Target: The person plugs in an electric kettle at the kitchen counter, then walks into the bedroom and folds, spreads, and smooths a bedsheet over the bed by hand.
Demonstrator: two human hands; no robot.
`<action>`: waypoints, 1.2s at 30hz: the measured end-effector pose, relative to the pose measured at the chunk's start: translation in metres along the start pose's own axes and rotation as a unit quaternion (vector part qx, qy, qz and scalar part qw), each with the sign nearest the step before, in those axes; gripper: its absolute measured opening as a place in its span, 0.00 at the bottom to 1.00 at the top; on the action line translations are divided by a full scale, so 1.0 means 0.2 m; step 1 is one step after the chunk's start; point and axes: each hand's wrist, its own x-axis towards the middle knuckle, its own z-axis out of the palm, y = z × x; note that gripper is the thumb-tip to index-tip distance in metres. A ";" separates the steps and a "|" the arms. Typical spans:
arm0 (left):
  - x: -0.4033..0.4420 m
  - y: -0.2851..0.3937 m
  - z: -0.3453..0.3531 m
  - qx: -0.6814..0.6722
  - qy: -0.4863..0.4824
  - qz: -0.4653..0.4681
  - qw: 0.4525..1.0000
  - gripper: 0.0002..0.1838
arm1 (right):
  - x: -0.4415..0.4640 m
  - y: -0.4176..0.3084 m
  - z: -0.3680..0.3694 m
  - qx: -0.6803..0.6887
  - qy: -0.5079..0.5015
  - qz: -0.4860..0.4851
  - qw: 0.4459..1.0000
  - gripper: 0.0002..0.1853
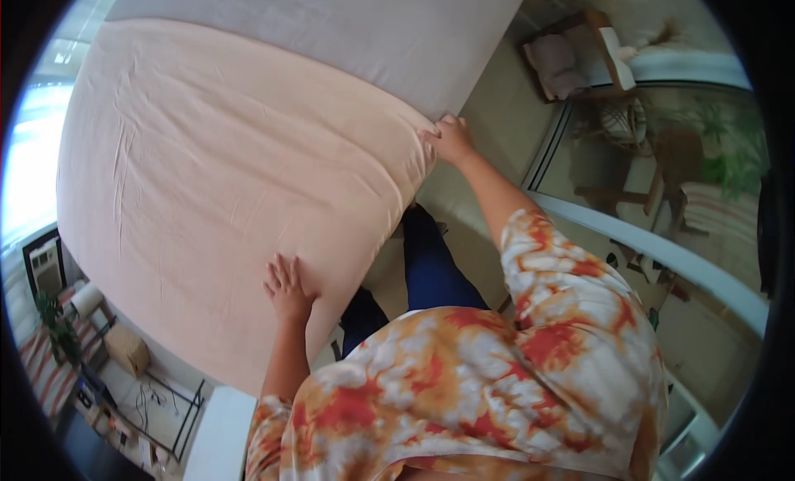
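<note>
A pale pink fitted sheet [224, 175] covers much of a mattress, with wrinkles running across it. Its upper edge crosses the bare grey mattress surface [331, 26]. My left hand [289, 292] lies on the sheet near the mattress side, fingers spread, holding nothing. At the sheet's edge by the right side of the mattress, my right hand [450, 139] has its fingers closed on the pink fabric. The fabric bunches in folds just beside those fingers.
A wooden chair with a cushion [556, 65] stands at upper right, near a sliding glass door [646, 224]. At lower left are a woven box [126, 350], a plant [58, 328], cables and a black metal frame [189, 419]. A bright window is at far left.
</note>
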 end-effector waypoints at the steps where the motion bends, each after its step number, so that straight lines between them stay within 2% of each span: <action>1: 0.05 0.08 -0.04 -0.026 0.010 -0.029 0.999 0.50 | 0.06 0.04 -0.07 0.062 -0.038 -0.061 0.995 0.23; 2: 0.11 0.16 -0.08 -0.055 0.025 -0.061 0.996 0.50 | 0.10 0.07 -0.13 0.064 -0.046 -0.075 0.994 0.23; 4: 0.21 0.28 -0.15 -0.069 0.032 -0.065 0.995 0.51 | 0.06 0.15 -0.19 0.271 -0.108 -0.041 0.956 0.24; 6: 0.31 0.36 -0.24 -0.081 0.045 -0.063 0.994 0.52 | 0.11 0.18 -0.22 0.295 -0.124 -0.051 0.946 0.22; 8: 0.34 0.43 -0.29 -0.054 0.042 0.005 0.998 0.50 | 0.14 0.22 -0.23 0.314 -0.145 -0.062 0.936 0.21; 9: 0.36 0.46 -0.30 -0.041 0.054 0.031 0.997 0.48 | 0.16 0.25 -0.20 0.278 -0.144 -0.057 0.948 0.22; 10: 0.38 0.49 -0.31 -0.044 0.059 0.018 0.997 0.48 | 0.21 0.27 -0.18 0.241 -0.136 -0.054 0.959 0.22; 12: 0.41 0.57 -0.35 -0.004 -0.003 0.103 0.995 0.44 | 0.26 0.27 -0.18 0.198 -0.161 -0.054 0.965 0.22; 14: 0.44 0.65 -0.31 0.030 0.004 0.170 0.985 0.38 | 0.30 0.26 -0.17 0.136 -0.185 -0.046 0.972 0.22; 16: 0.44 0.73 -0.31 -0.001 -0.002 0.251 0.968 0.33 | 0.31 0.27 -0.14 0.093 -0.186 -0.054 0.977 0.22; 17: 0.44 0.76 -0.33 -0.001 0.008 0.242 0.970 0.33 | 0.32 0.27 -0.14 0.070 -0.179 -0.056 0.980 0.22; 19: 0.44 0.78 -0.37 -0.141 -0.005 0.308 0.941 0.30 | 0.34 0.21 -0.21 0.014 -0.264 0.022 0.964 0.18; 20: 0.43 0.76 -0.40 -0.140 0.007 0.301 0.943 0.30 | 0.32 0.16 -0.21 0.013 -0.258 0.009 0.966 0.18; 21: 0.41 0.73 -0.44 -0.173 0.067 0.236 0.954 0.29 | 0.29 0.12 -0.21 -0.001 -0.073 0.009 0.997 0.15; 22: 0.41 0.70 -0.46 -0.206 0.128 0.170 0.955 0.28 | 0.30 0.07 -0.21 -0.012 0.116 0.007 0.993 0.13; 23: 0.41 0.64 -0.46 -0.215 0.166 0.123 0.954 0.27 | 0.33 -0.02 -0.18 0.036 0.138 -0.074 0.987 0.16; 24: 0.41 0.57 -0.43 -0.216 0.172 0.120 0.954 0.27 | 0.32 -0.15 -0.14 0.083 0.155 -0.151 0.973 0.20; 26: 0.45 0.41 -0.35 -0.245 0.153 0.124 0.949 0.25 | 0.25 -0.51 0.04 0.139 0.090 -0.314 0.935 0.26; 27: 0.47 0.34 -0.35 -0.252 0.162 0.120 0.947 0.25 | 0.20 -0.68 0.08 0.086 0.015 -0.378 0.922 0.29; 28: 0.48 0.26 -0.37 -0.242 0.162 0.180 0.940 0.24 | 0.17 -0.80 0.11 0.029 -0.062 -0.440 0.895 0.32; 29: 0.50 0.17 -0.38 -0.233 0.162 0.237 0.929 0.23 | 0.21 -0.80 0.14 0.019 -0.066 -0.452 0.889 0.32; 31: 0.58 -0.11 -0.36 -0.241 0.252 0.138 0.927 0.22 | 0.35 -0.70 0.23 -0.052 -0.157 -0.333 0.928 0.33; 32: 0.60 -0.28 -0.35 -0.244 0.316 0.048 0.916 0.21 | 0.43 -0.58 0.20 -0.131 -0.102 -0.266 0.950 0.33; 33: 0.64 -0.48 -0.26 -0.290 0.405 -0.016 0.867 0.21 | 0.50 -0.46 0.12 -0.161 -0.078 -0.182 0.967 0.33; 34: 0.63 -0.68 -0.24 -0.284 0.442 -0.082 0.847 0.21 | 0.60 -0.27 0.10 -0.095 -0.030 -0.167 0.981 0.32; 35: 0.60 -0.87 -0.21 -0.271 0.430 -0.123 0.852 0.22 | 0.64 -0.21 0.01 -0.179 -0.012 -0.093 0.979 0.30; 36: 0.59 -0.99 -0.21 -0.258 0.423 -0.163 0.854 0.23 | 0.70 -0.25 -0.04 -0.178 0.040 0.037 0.983 0.29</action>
